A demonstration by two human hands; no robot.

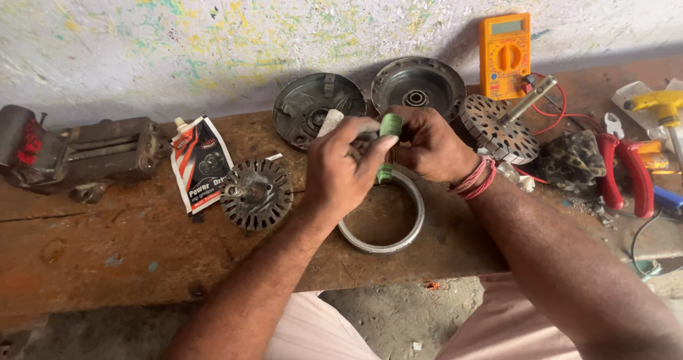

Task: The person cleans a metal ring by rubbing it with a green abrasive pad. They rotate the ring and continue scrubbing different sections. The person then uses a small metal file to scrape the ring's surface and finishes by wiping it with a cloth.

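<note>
Just beneath the two hands a flat metal ring [384, 225] lies on the rusty workbench [128, 253], partly covered by the left wrist. Left of the left hand [341, 171] sits a slotted round rotor [256, 194], then a white and black pouch [202, 162], and further left a grey bench vise [78, 154]. Right of the right hand [427, 145] lies a second slotted rotor with a shaft [500, 124], beyond it a dark lump [571, 159] and red-handled pliers [626, 171]. Behind the hands two round metal motor covers [316, 107] lean by the wall, with an orange multimeter [504, 55] to the right.

The green roll [388, 129] is small and cylinder-shaped, pale green, standing roughly upright between both hands above the ring. The left hand's fingers are curled and pinch it from the front; the right hand closes around it from behind, fingers pressed together.
</note>
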